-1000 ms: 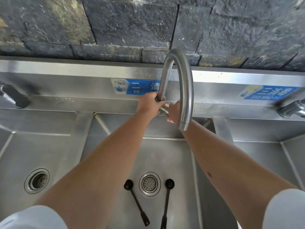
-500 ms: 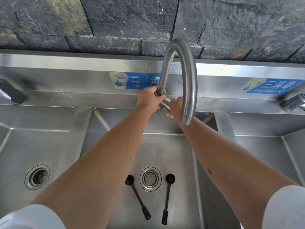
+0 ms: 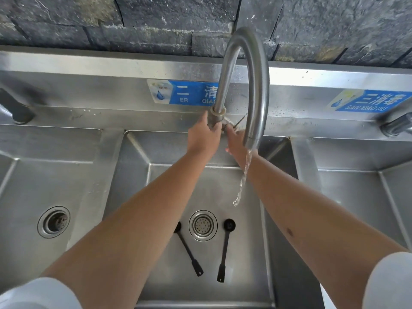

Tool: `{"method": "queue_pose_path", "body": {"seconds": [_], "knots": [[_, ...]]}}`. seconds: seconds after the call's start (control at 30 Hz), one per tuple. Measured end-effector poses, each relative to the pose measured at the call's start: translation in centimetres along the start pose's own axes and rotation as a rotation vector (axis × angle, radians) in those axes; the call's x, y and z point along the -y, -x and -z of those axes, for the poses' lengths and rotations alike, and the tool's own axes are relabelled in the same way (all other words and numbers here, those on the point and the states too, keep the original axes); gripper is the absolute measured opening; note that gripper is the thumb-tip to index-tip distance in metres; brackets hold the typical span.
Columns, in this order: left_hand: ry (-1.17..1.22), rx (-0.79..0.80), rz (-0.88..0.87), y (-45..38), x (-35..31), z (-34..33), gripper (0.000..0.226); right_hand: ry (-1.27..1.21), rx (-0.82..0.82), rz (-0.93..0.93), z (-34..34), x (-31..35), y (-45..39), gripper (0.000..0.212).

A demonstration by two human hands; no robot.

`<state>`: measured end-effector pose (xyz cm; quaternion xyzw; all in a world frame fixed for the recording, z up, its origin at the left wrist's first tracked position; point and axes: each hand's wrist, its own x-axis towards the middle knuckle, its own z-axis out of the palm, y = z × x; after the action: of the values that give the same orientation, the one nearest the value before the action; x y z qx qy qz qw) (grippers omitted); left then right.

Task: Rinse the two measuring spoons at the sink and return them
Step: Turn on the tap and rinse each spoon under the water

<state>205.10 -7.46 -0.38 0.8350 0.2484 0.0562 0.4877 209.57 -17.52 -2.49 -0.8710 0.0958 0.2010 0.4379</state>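
Two black measuring spoons lie on the floor of the middle sink basin [image 3: 223, 181], one on each side of the drain [image 3: 202, 225]. The left spoon [image 3: 189, 253] has its bowl partly hidden by my left forearm. The right spoon [image 3: 224, 248] lies nearly straight, bowl up. Both arms reach far forward to the base of the curved steel faucet [image 3: 256, 85]. My left hand [image 3: 204, 136] grips the faucet base. My right hand [image 3: 234, 139] is on the small valve handle, partly hidden behind the spout. A thin stream of water [image 3: 243, 177] falls from the spout.
A left basin with its own drain [image 3: 53, 221] and a right basin [image 3: 356, 197] flank the middle one. Other taps stand at the far left [image 3: 15, 110] and far right [image 3: 396, 127]. Blue labels are stuck on the steel backsplash below a dark stone wall.
Water has begun to run from the spout. Both hands stay at the faucet base; the left hand has loosened a little. The spoons have not moved.
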Motion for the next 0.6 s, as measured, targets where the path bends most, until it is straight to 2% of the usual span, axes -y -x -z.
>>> {"method": "queue_pose_path", "body": {"seconds": [0.1,0.23,0.33,0.47,0.6], "knots": [[0.076,-0.002,0.164,5.2,4.0,-1.8,0.053,0.057,0.041,-0.018,-1.8,-5.6,4.2,0.041],[0.227,0.156,0.419,12.8,10.7,-5.1,0.036,-0.152,0.181,-0.291,-4.4,-14.3,9.6,0.018],[0.29,0.301,0.595,16.9,14.8,-7.5,0.022,-0.204,0.238,-0.426,-5.2,-19.4,12.4,0.016],[0.202,0.423,0.654,19.9,18.4,-10.2,0.017,-0.321,0.197,-0.605,-6.4,-23.7,14.2,0.017],[0.095,0.488,0.682,21.5,21.1,-12.5,0.016,-0.09,0.126,-0.556,-7.4,-27.5,14.3,0.017]]}}
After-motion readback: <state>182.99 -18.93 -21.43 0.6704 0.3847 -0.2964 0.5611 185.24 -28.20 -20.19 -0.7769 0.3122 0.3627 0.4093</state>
